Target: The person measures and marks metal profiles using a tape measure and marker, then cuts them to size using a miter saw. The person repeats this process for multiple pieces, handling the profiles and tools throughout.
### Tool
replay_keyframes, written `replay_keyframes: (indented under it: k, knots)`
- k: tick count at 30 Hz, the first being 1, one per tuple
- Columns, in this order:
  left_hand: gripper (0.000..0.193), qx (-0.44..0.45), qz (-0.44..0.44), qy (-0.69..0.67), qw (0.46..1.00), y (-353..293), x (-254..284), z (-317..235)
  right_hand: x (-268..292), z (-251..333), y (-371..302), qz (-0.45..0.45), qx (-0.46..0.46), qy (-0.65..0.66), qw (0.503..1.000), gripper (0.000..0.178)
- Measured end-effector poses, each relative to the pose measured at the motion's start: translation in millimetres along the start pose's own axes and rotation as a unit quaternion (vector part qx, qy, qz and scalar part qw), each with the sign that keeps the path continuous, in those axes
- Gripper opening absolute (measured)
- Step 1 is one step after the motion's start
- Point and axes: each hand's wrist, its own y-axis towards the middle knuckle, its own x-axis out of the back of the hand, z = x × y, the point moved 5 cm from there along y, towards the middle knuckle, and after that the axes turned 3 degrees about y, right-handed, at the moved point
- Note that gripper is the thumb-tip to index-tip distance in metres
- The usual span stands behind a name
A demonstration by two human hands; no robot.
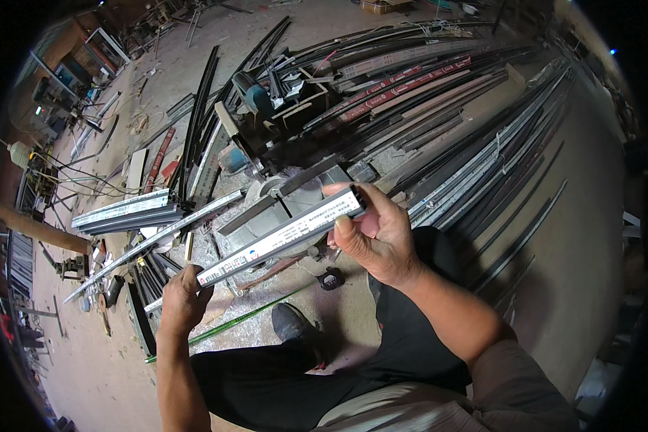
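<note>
A long metal profile (pixel 281 237) with a white printed film along its face slants up from left to right in front of me. My left hand (pixel 182 297) is closed round its lower left end. At the upper right end, my right hand (pixel 381 234) grips it with thumb and fingers, close to the dark open end of the profile. Beneath the profile is the grey metal table of a mitre saw (pixel 255 222). On the floor below my right hand lies a black tape measure (pixel 330 279), and a green strip (pixel 255 313) stretches from beside it toward the lower left.
Stacks of long profiles (pixel 475 187) cover the floor at right and far back. Cut profiles (pixel 129 212) lie in a pile at left, near cables (pixel 65 165). A long thin bar (pixel 151 245) crosses the floor left of the saw. My shoe (pixel 291 322) is near the green strip.
</note>
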Motion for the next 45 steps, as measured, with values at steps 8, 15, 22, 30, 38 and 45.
replay_keyframes:
  k: [8, 15, 22, 30, 38, 45]
  knots:
    - [0.032, 0.034, 0.071, 0.005, 0.997, 2.1, -9.9, 5.5, -1.9, -2.9, 2.3, 0.016, 0.010, -0.001, 1.000, 0.048]
    - [0.033, 0.030, 0.092, -0.008, 0.995, 6.8, -15.7, 2.6, 4.5, -1.9, -0.8, 0.016, -0.017, 0.010, 1.000, 0.048]
    - [0.039, 0.063, 0.141, -0.003, 0.988, 4.9, -14.2, -0.9, 2.0, -1.4, 3.6, 0.037, 0.036, -0.048, 0.998, 0.050]
    - [0.031, 0.004, 0.146, -0.007, 0.989, 0.5, -22.2, 13.5, 11.8, 17.8, 3.3, 0.017, 0.148, -0.361, 0.920, 0.040]
    - [0.017, 0.044, 0.194, 0.035, 0.979, -9.6, -32.7, 30.2, 4.8, -9.4, 1.2, 0.164, 0.049, -0.564, 0.808, 0.037]
    - [0.015, 0.024, 0.190, 0.060, 0.980, -11.4, -49.8, 37.8, -14.9, -40.9, -8.6, 0.324, 0.051, -0.633, 0.702, 0.035]
